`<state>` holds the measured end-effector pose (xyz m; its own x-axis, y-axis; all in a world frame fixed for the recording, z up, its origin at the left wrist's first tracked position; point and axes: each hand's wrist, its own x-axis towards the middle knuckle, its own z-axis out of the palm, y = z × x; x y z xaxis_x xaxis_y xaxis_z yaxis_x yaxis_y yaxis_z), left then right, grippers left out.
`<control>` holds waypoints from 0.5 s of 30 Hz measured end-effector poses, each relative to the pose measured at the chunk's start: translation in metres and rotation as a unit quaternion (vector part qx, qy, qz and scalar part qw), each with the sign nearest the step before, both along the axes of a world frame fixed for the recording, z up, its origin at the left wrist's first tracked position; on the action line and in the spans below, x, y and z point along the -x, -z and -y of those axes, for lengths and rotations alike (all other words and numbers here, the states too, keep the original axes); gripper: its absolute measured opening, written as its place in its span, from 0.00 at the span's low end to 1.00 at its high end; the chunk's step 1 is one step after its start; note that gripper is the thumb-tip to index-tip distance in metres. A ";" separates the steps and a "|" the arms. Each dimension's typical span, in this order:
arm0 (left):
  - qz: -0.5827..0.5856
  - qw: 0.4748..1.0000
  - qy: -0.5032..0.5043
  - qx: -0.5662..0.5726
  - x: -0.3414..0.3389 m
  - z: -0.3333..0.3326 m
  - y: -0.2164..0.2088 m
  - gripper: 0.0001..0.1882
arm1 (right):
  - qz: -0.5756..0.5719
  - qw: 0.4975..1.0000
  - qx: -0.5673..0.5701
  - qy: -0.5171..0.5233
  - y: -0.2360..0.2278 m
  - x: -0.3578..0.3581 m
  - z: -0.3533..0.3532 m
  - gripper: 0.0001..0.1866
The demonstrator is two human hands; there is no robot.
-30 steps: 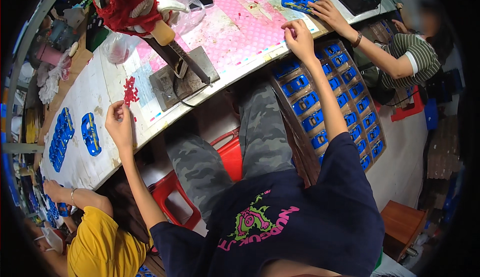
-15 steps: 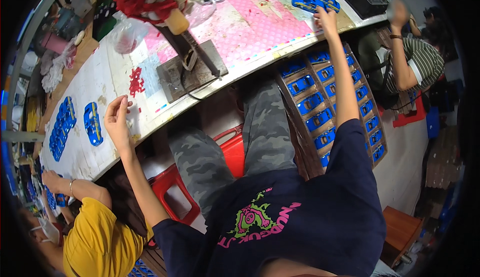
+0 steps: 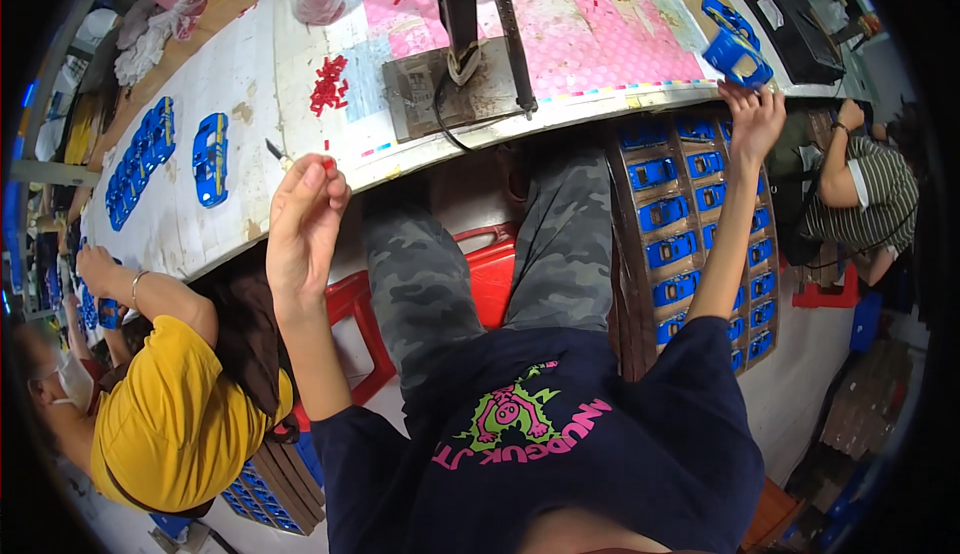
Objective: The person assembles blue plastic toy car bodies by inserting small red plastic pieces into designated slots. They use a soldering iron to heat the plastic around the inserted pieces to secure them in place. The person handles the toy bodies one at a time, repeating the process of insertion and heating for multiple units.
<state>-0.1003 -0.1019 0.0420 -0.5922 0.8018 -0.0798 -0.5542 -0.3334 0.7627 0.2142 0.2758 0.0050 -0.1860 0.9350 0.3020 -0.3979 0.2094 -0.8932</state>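
So the right hand [image 3: 752, 119] is way over at the right end of the table [image 3: 258, 69], fingertips looking closed on the near edge of a blue toy car [image 3: 738, 57], though the far side of that grip is hidden. The car sits just beyond those fingertips, tilted, long axis slanting from far left to near right. A second blue car [image 3: 727, 17] is right behind it on the far side, lying at much the same slant. Right hand's clearly the closer one to both. The left hand [image 3: 308, 212] is well apart, over by the table's near edge, thumb and finger together on what looks like a small red piece [image 3: 328, 164] at the tips. So the held car lies far off to the right of the left fingers, and a bit farther from the person. The red pile [image 3: 329, 86] is just beyond the left hand, with one loose red bit [image 3: 326, 144] in between.
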 end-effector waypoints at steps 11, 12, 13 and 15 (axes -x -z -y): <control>-0.034 0.976 0.211 0.034 -0.087 -0.018 -0.005 0.06 | 0.031 0.847 0.279 -0.451 -0.020 0.001 0.226 0.42; -0.037 0.970 0.237 0.041 -0.093 -0.021 -0.005 0.06 | 0.031 0.805 0.255 -0.536 -0.022 0.007 0.230 0.44; -0.042 0.964 0.258 0.053 -0.097 -0.023 -0.010 0.06 | 0.047 0.815 0.207 -0.540 -0.022 0.010 0.234 0.47; -0.073 0.953 0.285 0.073 -0.105 -0.025 -0.010 0.05 | 0.108 0.833 0.080 -0.537 -0.021 0.015 0.238 0.46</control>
<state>0.0050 -0.0772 0.0520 -0.0770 0.9833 -0.1647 -0.4988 0.1050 0.8603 0.1992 0.0377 0.0258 -0.9749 0.2189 0.0409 -0.1054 -0.2918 -0.9506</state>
